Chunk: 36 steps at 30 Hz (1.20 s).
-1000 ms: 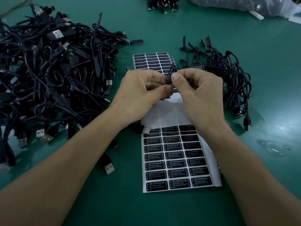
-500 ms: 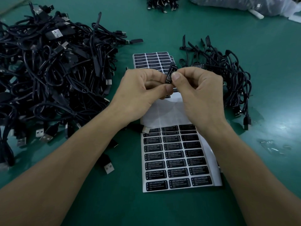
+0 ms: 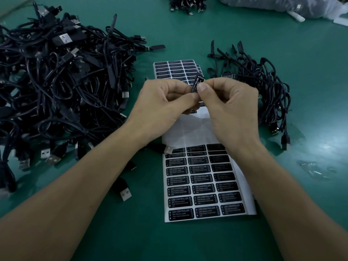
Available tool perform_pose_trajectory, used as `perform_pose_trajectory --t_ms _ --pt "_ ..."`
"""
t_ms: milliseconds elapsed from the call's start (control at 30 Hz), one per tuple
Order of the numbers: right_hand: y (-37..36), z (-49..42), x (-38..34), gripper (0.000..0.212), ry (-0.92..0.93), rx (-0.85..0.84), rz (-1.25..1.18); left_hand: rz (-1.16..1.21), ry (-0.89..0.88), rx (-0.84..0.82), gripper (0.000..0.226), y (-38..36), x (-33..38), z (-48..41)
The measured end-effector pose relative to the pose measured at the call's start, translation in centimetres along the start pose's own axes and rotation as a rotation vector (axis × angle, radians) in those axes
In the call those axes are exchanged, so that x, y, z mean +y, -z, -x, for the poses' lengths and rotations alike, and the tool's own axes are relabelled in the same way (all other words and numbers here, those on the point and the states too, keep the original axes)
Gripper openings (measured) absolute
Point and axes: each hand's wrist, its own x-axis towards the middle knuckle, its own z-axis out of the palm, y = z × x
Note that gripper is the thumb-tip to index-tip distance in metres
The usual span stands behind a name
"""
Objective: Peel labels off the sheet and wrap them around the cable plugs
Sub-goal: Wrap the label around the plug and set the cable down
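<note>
I am pinching the plug (image 3: 199, 79) with my left hand (image 3: 169, 98) and right hand (image 3: 226, 104), raised so its label (image 3: 195, 86) is facing me for alignment. The label sheet (image 3: 188, 132) is lying directly beneath, within reach.

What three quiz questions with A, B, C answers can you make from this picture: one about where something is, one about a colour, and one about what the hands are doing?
1. Where is the biggest cable pile? A. By the left arm. B. By the right arm. C. In a box.
2. What colour is the table? A. Red. B. Green. C. White.
3. What are the left hand and right hand doing? A. Lying flat. B. Waving. C. Pinching a labelled plug.

Answers:
1 A, the pile fills the table's left side.
2 B, green shows all around the label sheet.
3 C, fingertips of both hands meet on the plug.
</note>
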Motion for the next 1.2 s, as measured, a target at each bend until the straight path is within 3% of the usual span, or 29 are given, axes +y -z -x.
perform_pose_trajectory --t_ms 567,733,900,1033,1200 --pt "-0.2 0.8 -1.0 0.008 -0.016 0.125 0.098 -0.064 -0.036 -0.015 0.013 0.1 0.0 0.0" --pt "0.3 0.3 -0.3 0.034 -0.063 0.23 0.204 -0.057 -0.024 -0.006 0.011 0.1 0.0 0.0" --pt "0.1 0.1 0.0 0.022 -0.029 0.107 0.1 -0.055 -0.041 -0.006 0.014 -0.1 0.2 0.1" --pt "0.2 -0.1 0.3 0.003 -0.009 0.069 0.036 -0.225 -0.096 0.023 0.013 -0.3 0.1 0.3" --pt "0.3 -0.2 0.3 0.011 0.02 0.051 0.06 -0.401 -0.157 0.038 0.011 -0.4 0.3 0.6"
